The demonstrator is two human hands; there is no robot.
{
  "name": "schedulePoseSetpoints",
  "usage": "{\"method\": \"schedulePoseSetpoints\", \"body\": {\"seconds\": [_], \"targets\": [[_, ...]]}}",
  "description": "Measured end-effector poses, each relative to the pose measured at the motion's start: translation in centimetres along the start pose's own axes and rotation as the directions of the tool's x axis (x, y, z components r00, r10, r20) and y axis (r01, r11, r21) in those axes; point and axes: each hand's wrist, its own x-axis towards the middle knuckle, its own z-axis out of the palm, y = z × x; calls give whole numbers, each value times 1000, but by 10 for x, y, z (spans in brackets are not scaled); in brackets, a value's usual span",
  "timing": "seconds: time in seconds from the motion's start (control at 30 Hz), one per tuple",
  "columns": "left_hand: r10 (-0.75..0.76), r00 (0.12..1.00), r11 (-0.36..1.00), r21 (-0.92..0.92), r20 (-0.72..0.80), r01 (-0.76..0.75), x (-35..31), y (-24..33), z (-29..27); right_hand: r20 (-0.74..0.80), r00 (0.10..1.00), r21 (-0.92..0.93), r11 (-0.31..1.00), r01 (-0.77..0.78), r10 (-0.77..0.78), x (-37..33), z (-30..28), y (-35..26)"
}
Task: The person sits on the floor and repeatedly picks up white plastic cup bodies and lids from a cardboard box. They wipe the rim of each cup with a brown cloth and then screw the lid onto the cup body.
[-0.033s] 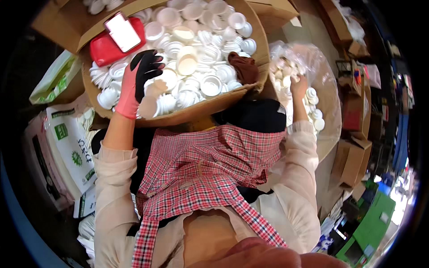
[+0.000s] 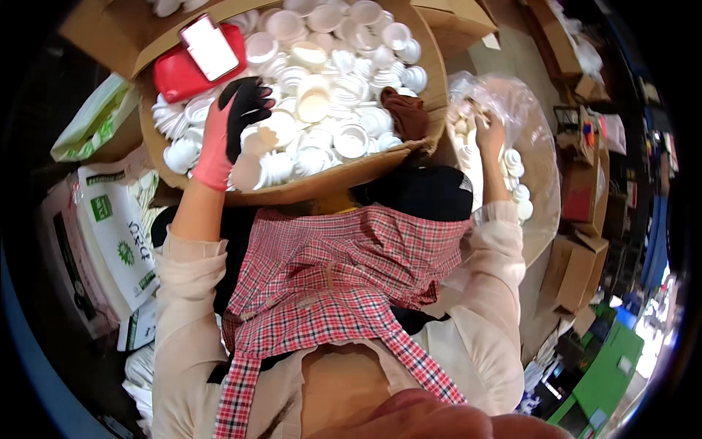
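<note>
My left hand [image 2: 238, 121], in a pink and black glove, rests over a heap of white plastic lids [image 2: 314, 110] in a large cardboard box. Its fingers are apart and reach to the right, with nothing visibly gripped. Bare, my right hand [image 2: 491, 134] reaches into a clear plastic bag [image 2: 537, 146] at the right, among round white pieces [image 2: 514, 162]. The fingers there curl together, and what they hold, if anything, cannot be made out.
On the heap's far left lie a red pouch [image 2: 179, 73] and a phone [image 2: 210, 50]. A brown cloth [image 2: 404, 115] sits at its right edge. White printed sacks [image 2: 121, 234] stand at the left; cardboard boxes [image 2: 578, 274] and a green machine [image 2: 607, 366] are at the right.
The boxes have shifted slightly right in the picture. My right hand has moved a little farther away inside the bag, while my left stays over the lids.
</note>
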Motion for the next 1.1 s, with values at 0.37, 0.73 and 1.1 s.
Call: {"method": "schedulePoseSetpoints", "body": {"seconds": [0.37, 0.73, 1.1], "targets": [[49, 998, 996, -79, 39, -46, -4, 3, 0, 213, 415, 332, 465, 820, -884, -29, 97, -299], [-92, 846, 844, -410, 524, 346, -10, -18, 1, 174, 320, 720, 342, 604, -931, -33, -20, -395], [9, 757, 572, -624, 654, 532, 8, -20, 29, 669, 664, -105, 841, 531, -335, -4, 30, -136]]}}
